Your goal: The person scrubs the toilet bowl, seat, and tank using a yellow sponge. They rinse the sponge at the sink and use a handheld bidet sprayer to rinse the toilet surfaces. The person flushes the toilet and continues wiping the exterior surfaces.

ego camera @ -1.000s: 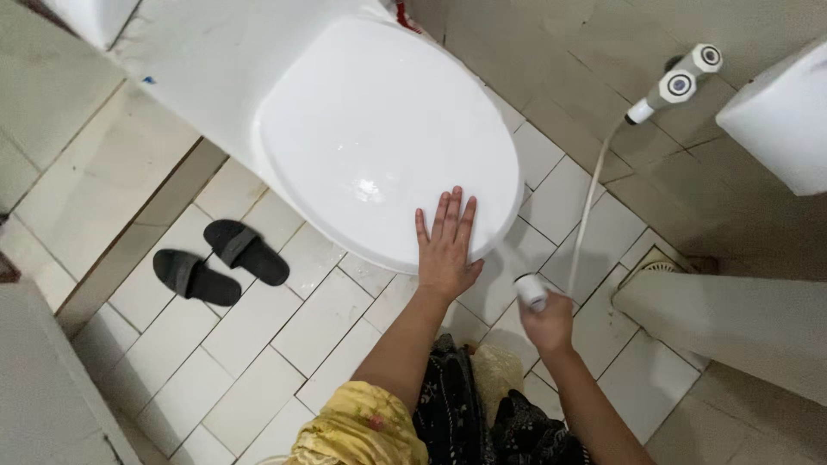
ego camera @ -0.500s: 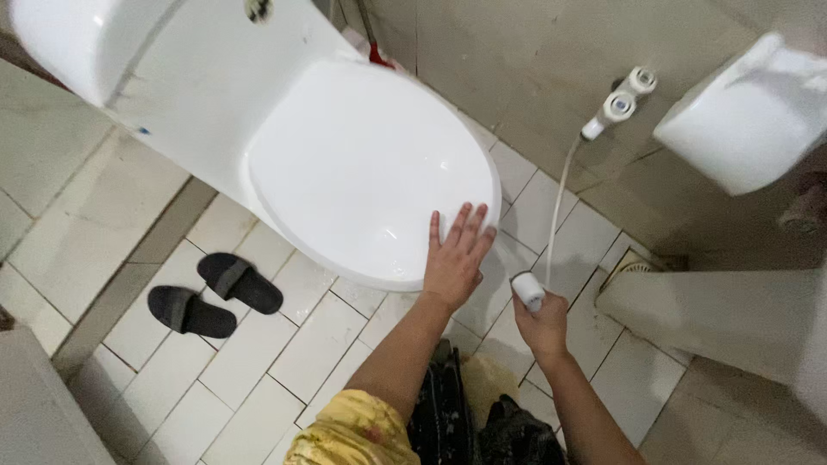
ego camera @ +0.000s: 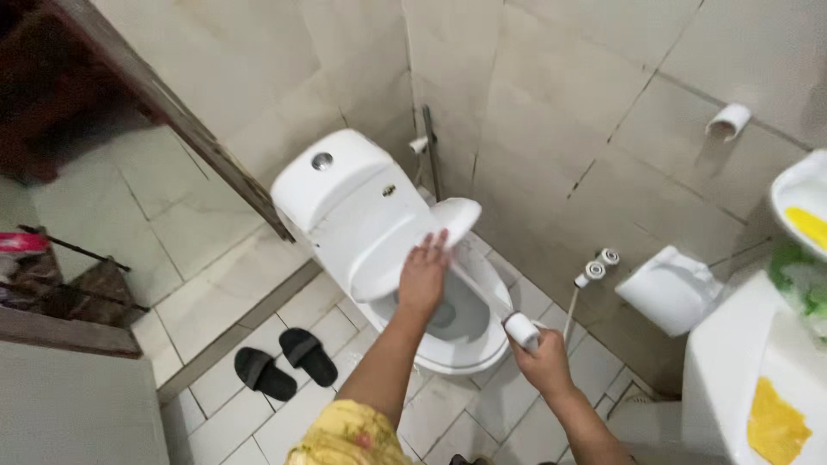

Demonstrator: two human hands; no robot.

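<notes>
A white toilet (ego camera: 465,357) stands against the tiled wall, its tank (ego camera: 332,176) behind it. The toilet lid (ego camera: 388,258) is tilted up off the bowl, and the bowl's inside shows below it. My left hand (ego camera: 422,277) grips the raised lid's front edge. To the right of the bowl, my right hand (ego camera: 541,362) is closed around a white hand sprayer (ego camera: 521,330). The sprayer's thin hose runs up to the wall fittings (ego camera: 596,269).
A pair of black slippers (ego camera: 284,366) lies on the tiled floor left of the toilet. A white bin (ego camera: 672,288) sits by the right wall. A white counter (ego camera: 732,370) with a yellow cloth (ego camera: 775,422) fills the right edge. An open doorway (ego camera: 129,198) is at left.
The lid was closed with my left hand flat on it; now it is lifted, with my left hand on its edge. The view has pulled back and up. My right hand still holds the sprayer.
</notes>
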